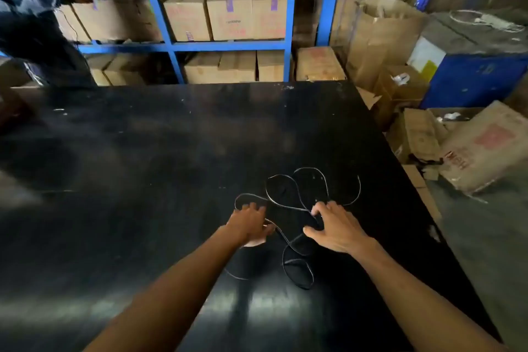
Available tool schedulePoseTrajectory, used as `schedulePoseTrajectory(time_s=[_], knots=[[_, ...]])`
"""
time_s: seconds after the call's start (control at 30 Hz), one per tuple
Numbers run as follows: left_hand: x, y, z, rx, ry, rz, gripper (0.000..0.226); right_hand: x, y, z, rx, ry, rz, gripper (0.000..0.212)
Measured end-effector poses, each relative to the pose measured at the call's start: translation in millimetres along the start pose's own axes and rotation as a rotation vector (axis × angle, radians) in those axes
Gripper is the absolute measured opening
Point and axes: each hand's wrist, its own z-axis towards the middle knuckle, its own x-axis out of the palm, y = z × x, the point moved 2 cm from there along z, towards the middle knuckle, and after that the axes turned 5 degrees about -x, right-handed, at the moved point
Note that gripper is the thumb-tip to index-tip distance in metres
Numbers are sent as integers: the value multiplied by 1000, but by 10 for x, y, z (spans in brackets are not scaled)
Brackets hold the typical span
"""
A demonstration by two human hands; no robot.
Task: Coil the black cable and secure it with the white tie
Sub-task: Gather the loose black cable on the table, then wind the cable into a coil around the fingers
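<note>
A thin black cable (297, 188) lies in loose, tangled loops on the black table (143, 151), spread ahead of and between my hands. My left hand (250, 223) rests palm down on the cable's left loop, fingers spread. My right hand (335, 226) pinches a strand where several loops cross, thumb and fingertips closed on it. More cable loops (298, 271) trail toward me between my forearms. I cannot make out a white tie; something pale shows under my left palm.
Blue metal shelving (225, 46) loaded with cardboard boxes stands behind the table. Another person in dark clothes (31, 26) is at the far left. Loose cardboard boxes (485, 148) and a blue cabinet (471, 80) crowd the floor on the right, beyond the table's right edge.
</note>
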Motion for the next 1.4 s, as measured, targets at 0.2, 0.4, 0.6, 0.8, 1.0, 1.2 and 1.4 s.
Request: schedulePoseTrajectory(time_s=[0.2, 0.4, 0.6, 0.8, 1.0, 1.2, 1.4], knots=[[531, 310, 297, -139, 31, 39, 53, 655, 203, 319, -109, 83, 20, 41], [813, 496, 566, -286, -15, 69, 38, 1203, 507, 740, -265, 69, -54, 24], [879, 581, 663, -533, 53, -477, 31, 1388, 630, 972, -237, 143, 120, 28], [450, 685, 570, -837, -57, -1493, 24, 1052, 728, 908, -122, 422, 878, 26], [150, 659, 446, -823, -107, -1943, 15, 699, 897, 861, -157, 285, 1208, 18], [-82, 551, 327, -463, -19, -2206, 43, 461, 837, 757, -212, 333, 1295, 21], [-538, 470, 253, -115, -62, -2245, 56, 397, 739, 633, -231, 380, 1352, 14]])
